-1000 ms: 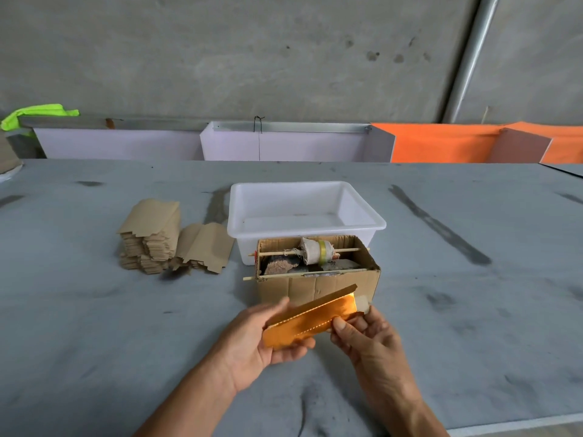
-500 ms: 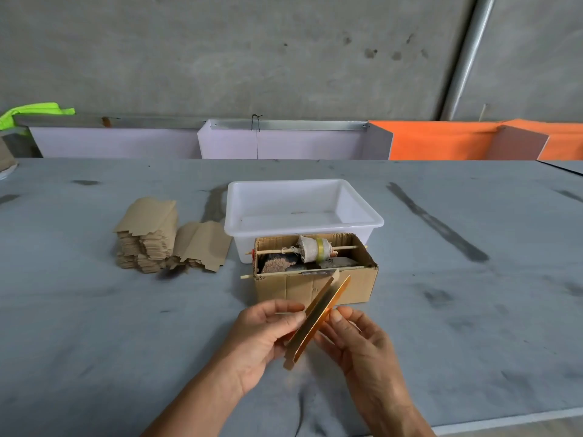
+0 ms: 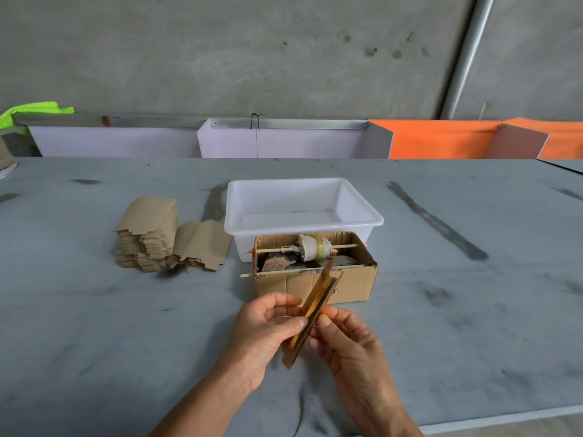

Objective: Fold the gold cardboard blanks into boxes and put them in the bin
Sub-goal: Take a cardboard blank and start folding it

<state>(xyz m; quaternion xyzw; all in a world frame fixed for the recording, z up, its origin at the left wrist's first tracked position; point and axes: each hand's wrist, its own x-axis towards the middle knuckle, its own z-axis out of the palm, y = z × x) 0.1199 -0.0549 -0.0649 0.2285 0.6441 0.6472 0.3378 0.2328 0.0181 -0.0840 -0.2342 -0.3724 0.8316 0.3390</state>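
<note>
I hold a gold cardboard blank (image 3: 315, 305) edge-on above the table, slanting from lower left to upper right. My left hand (image 3: 266, 334) pinches it from the left with thumb and fingers. My right hand (image 3: 350, 345) presses its thumb against the blank's right side. A stack of brown-backed blanks (image 3: 148, 234) sits at the left, with a few fanned out beside it (image 3: 203, 247). The white plastic bin (image 3: 303, 212) stands in the middle of the table with nothing visible inside.
A small open cardboard box (image 3: 315, 266) holding a tape spool on a stick stands right in front of the bin, just beyond my hands. White and orange panels (image 3: 441, 138) line the far table edge. The near table edge (image 3: 504, 417) runs at the lower right.
The blank has turned from lying flat with its gold face toward me to standing edge-on and slanted. Both hands shifted their hold around it and moved slightly lower.
</note>
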